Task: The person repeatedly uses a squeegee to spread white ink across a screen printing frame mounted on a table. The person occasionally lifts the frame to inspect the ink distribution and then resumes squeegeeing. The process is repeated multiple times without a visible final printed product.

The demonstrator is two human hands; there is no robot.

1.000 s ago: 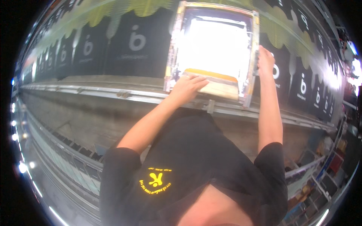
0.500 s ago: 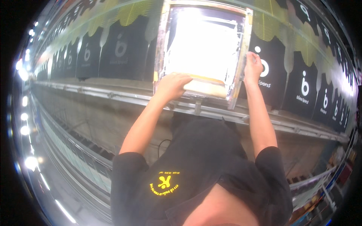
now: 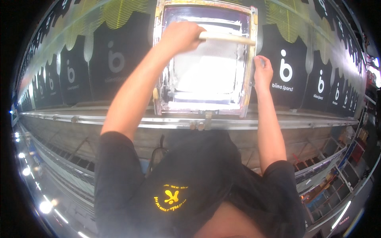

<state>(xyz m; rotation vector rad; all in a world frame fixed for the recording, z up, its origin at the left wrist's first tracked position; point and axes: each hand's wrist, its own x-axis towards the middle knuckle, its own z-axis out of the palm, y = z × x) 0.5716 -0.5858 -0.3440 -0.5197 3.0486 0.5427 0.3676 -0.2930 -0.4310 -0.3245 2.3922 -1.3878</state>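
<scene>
A screen printing frame with a bright, glossy mesh lies on the table before me. My left hand is closed round the left end of a squeegee, whose pale handle spans the far part of the mesh. The squeegee's lower edge is hard to make out. At the frame's right side my right hand is closed, its fingertips at the outer edge. Black fabric pieces with a white printed mark lie to the right; those on the left carry a duller mark.
A metal rail runs along the table's near edge, with a bracket below the frame. Rows of black pieces stretch away on both sides. Shelving with assorted items stands at the lower right.
My left hand has moved from the near end of the screen to the far part, and the squeegee with it. My right hand stays by the frame's right edge. The view has shifted slightly.
</scene>
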